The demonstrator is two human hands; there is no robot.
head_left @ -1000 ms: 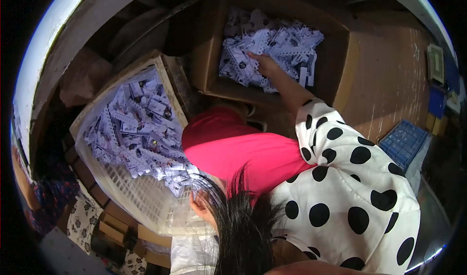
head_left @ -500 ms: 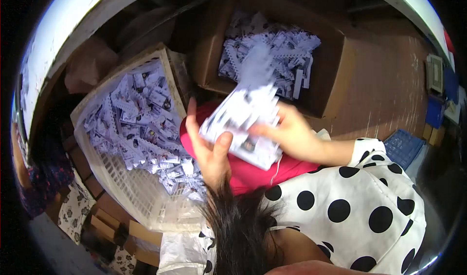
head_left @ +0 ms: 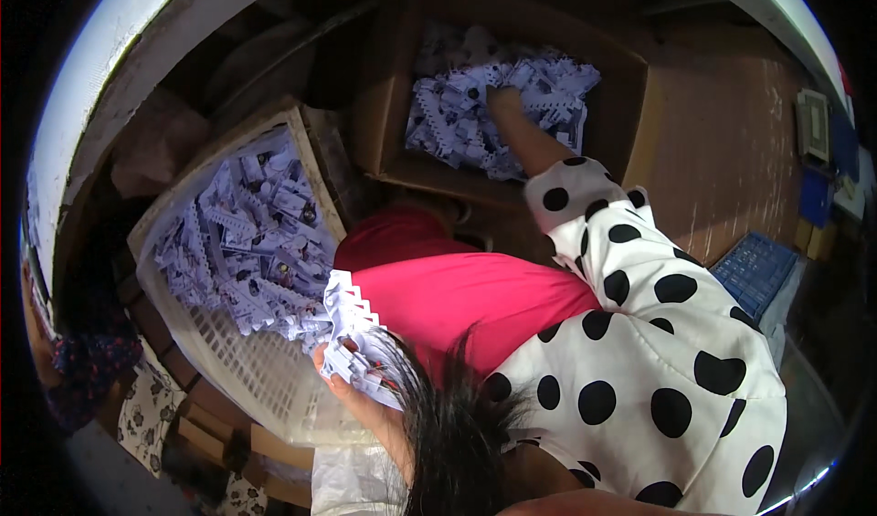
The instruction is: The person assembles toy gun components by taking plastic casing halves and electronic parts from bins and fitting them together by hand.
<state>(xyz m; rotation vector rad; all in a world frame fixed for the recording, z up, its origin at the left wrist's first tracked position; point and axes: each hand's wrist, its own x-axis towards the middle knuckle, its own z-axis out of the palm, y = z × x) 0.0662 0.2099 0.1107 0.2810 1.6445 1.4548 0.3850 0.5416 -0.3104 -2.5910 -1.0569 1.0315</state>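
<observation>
My left hand (head_left: 364, 411) is closed round a fanned stack of small white printed cards (head_left: 350, 310), beside the near right side of a white plastic basket (head_left: 233, 347). Many similar white pieces (head_left: 260, 233) fill much of that basket. My right arm stretches away to a brown cardboard box (head_left: 628, 142) at the far side. There my right hand (head_left: 502, 102) is down on the loose heap of white pieces (head_left: 457, 123); its fingers are hidden, so I cannot tell whether they grip anything.
Red cloth (head_left: 466, 297) covers my lap between basket and box. A blue plastic crate (head_left: 754, 279) lies at the right. A white curved edge (head_left: 119, 68) arches over the upper left. Cardboard pieces (head_left: 206, 429) lie at the lower left, near another person's dark patterned clothing (head_left: 87, 370).
Both hands were together over my lap around the white cards. My left hand has drawn back toward the basket's near edge with a stack; my right hand has reached into the box.
</observation>
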